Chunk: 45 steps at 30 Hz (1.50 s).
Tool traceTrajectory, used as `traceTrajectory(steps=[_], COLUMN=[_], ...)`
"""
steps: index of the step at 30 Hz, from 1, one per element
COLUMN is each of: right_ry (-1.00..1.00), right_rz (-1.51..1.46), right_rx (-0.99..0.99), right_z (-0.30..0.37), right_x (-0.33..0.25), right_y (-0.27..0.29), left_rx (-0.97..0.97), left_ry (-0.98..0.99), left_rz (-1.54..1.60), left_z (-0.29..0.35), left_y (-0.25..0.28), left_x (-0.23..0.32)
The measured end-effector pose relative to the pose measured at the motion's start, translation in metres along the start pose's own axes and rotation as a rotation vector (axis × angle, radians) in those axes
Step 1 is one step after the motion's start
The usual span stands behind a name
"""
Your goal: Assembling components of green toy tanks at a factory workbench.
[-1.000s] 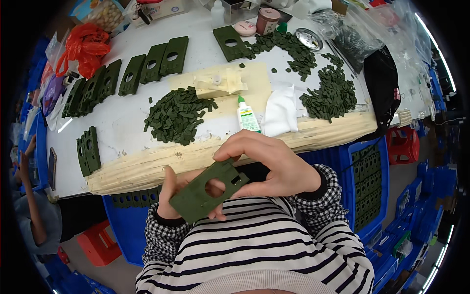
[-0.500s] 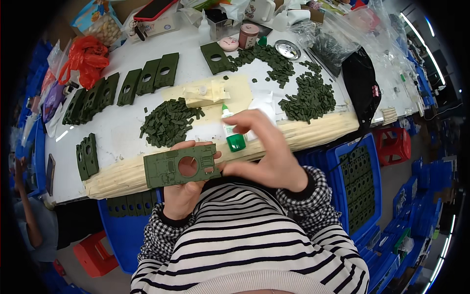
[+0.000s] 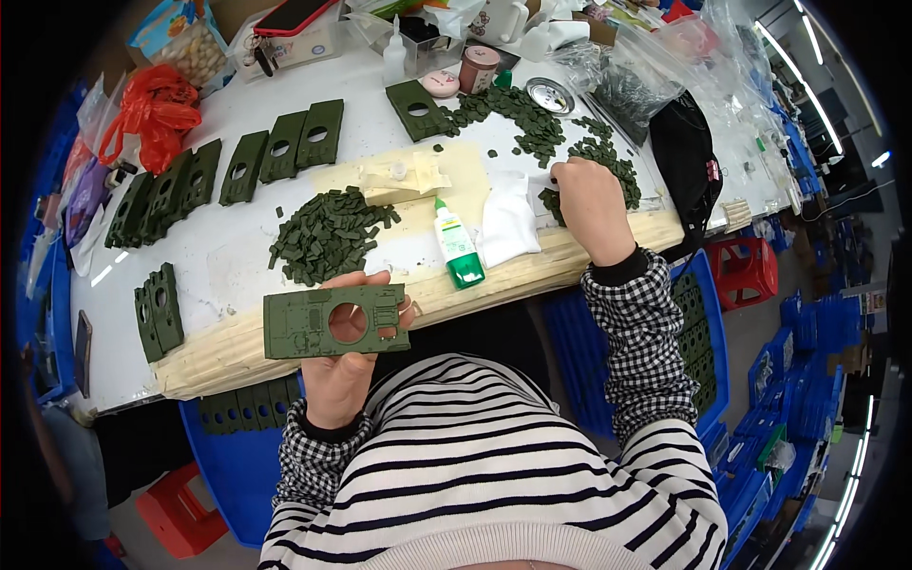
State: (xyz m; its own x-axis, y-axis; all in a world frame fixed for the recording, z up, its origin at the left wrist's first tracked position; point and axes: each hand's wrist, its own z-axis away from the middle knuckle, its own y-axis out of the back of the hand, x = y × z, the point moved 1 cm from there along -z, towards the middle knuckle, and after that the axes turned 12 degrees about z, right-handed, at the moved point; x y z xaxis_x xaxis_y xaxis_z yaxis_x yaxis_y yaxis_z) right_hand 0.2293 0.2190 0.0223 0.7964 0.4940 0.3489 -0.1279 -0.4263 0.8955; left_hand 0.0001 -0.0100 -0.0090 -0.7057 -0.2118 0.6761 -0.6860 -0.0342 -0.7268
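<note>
Above my lap, my left hand (image 3: 339, 385) holds a green plastic model tank hull plate (image 3: 294, 325) from beneath, thumb along its near edge. A large round hole and a smaller square opening pierce the plate. Out to the right, my right hand (image 3: 594, 204) is over a pile of small dark green plastic pieces (image 3: 622, 171), fingers bent down at the pile's left edge. Whatever its fingertips pinch is too hidden to make out. Between the hands lie a white glue bottle with a green base (image 3: 458, 249) and a white cloth (image 3: 510, 220).
Another heap of green pieces (image 3: 328, 237) lies in front of the left hand. More hull plates (image 3: 283, 147) stand in rows at the back left, and two (image 3: 159, 312) lie at the left. A padded strip (image 3: 228, 350) lines the table's front edge. Blue crates (image 3: 223, 465) flank me.
My right hand has left the hull plate's right end and reached right and away to the far pile. My left hand still holds the plate, slightly farther left in view.
</note>
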Motion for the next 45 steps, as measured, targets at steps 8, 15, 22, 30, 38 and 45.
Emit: traceTrajectory(steps=[8, 15, 22, 30, 38, 45], right_ry=[-0.063, -0.106, -0.245, -0.187, -0.051, -0.071], right_rz=[-0.141, -0.358, -1.212, -1.712, -1.79, -1.915], right_rx=[0.125, 0.217, 0.12, -0.102, -0.203, -0.317], right_z=[-0.003, 0.007, 0.024, 0.025, 0.009, 0.001], right_x=[0.017, 0.014, 0.002, -0.04, -0.064, -0.08], right_y=[-0.001, 0.02, 0.022, 0.043, 0.048, 0.048], left_rx=[-0.013, -0.063, -0.034, -0.046, -0.03, -0.026], left_ry=[-0.062, 0.014, -0.05, 0.015, 0.049, 0.021], left_rz=[-0.013, -0.074, -0.012, -0.059, 0.058, 0.11], left_z=[0.006, -0.001, -0.014, -0.038, -0.049, -0.05], left_y=[0.026, 0.01, -0.012, -0.013, -0.011, -0.005], left_x=[0.021, 0.028, -0.008, -0.011, -0.008, -0.002])
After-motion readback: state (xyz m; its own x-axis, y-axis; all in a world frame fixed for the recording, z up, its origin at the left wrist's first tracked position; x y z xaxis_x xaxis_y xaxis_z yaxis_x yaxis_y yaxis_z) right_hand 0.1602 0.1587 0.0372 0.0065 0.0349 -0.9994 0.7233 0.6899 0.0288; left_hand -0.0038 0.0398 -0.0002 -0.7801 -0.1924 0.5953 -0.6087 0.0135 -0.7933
